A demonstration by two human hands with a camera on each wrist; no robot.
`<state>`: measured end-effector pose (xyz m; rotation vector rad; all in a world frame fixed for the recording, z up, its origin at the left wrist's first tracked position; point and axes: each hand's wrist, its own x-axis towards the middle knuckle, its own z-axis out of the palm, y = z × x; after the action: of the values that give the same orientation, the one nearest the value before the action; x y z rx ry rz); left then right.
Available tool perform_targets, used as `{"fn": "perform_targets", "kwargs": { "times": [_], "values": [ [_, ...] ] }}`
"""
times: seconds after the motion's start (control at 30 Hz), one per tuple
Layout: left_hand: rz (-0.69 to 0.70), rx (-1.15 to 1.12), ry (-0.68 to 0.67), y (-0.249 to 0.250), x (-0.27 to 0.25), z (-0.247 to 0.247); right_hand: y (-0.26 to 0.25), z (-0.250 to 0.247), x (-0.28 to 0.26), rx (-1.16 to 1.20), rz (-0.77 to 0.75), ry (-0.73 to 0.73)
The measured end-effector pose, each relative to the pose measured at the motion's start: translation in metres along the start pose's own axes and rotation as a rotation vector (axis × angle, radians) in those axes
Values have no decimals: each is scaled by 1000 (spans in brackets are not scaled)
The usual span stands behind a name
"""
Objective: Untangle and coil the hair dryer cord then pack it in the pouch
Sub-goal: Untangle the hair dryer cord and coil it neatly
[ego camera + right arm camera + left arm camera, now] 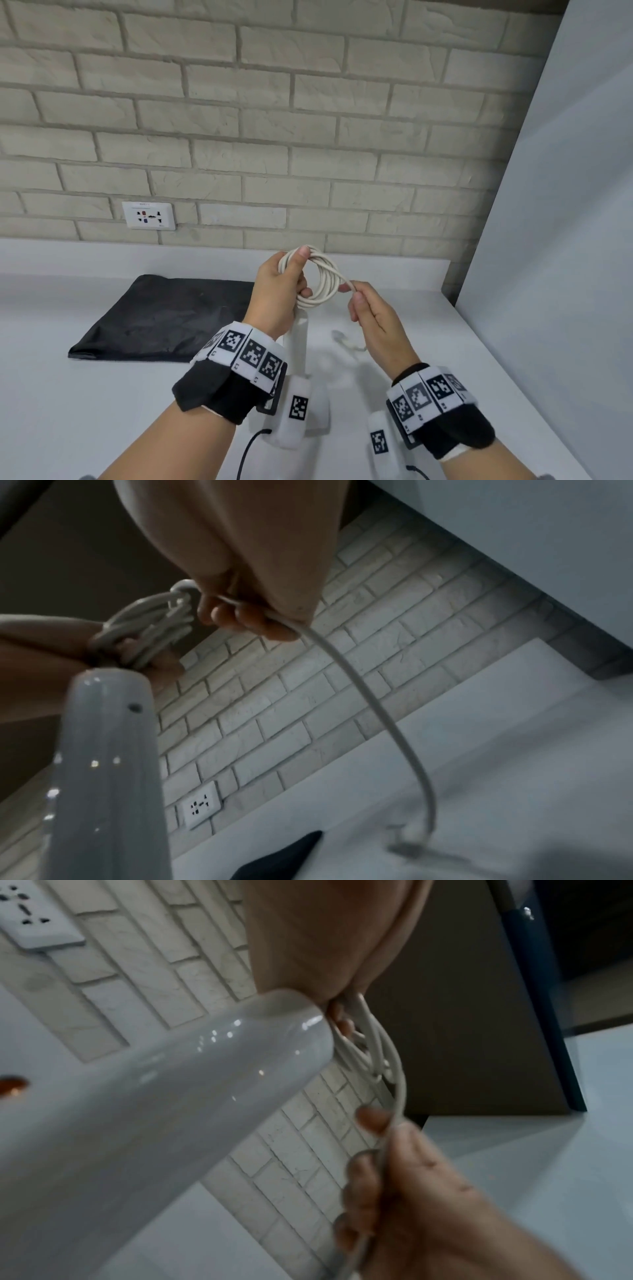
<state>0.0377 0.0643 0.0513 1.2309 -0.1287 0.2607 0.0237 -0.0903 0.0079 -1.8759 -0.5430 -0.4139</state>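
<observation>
Holding a coil of white cord above the counter, left hand with fingers curled through the loops and thumb pressing on top, gripping the bundle together with the end of the dryer handle. Pinching the free run of cord just right of the coil, right hand with fingers curled round it. Hanging from that hand in a curve down to the counter, the rest of the cord, ending in the plug lying blurred on the surface near the right edge. Standing roughly upright under the left hand, the white dryer, its glossy handle filling the left wrist view. Lying flat on the counter toward the back left, well apart from both hands, the black pouch. Sitting in the brick wall above the counter's back edge, a white socket, behind the pouch.
</observation>
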Motion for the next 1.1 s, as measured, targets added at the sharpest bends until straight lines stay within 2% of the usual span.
{"fn": "perform_targets", "kwargs": {
  "times": [0.13, 0.2, 0.3, 0.43, 0.5, 0.63, 0.77, 0.9, 1.1],
  "values": [
    [-28, -77, -38, 1, -3, 2, 11, 8, 9, -176, 22, 75],
    [-29, -71, -59, 0, -5, 5, 8, 15, 16, -119, 98, 85],
    [-30, -21, -77, 1, -9, 8, -6, 26, 21, 166, 261, 34],
    [41, 111, -1, 3, -10, 5, -31, 27, 18, 823, 366, -54],
    [75, 189, 27, 1, -10, 3, -36, 25, 18, 981, 399, -64],
    [104, 256, 8, -1, -12, 6, -38, 30, 19, 870, 468, 15],
    [125, 246, -23, 0, -14, 10, -39, 31, 26, 885, 539, 88],
    [136, 302, -24, 0, -15, 8, -36, 37, 29, 921, 537, 147],
    [278, 455, 3, -2, -17, 11, -28, 43, 25, 1128, 469, 151]
  ]
}}
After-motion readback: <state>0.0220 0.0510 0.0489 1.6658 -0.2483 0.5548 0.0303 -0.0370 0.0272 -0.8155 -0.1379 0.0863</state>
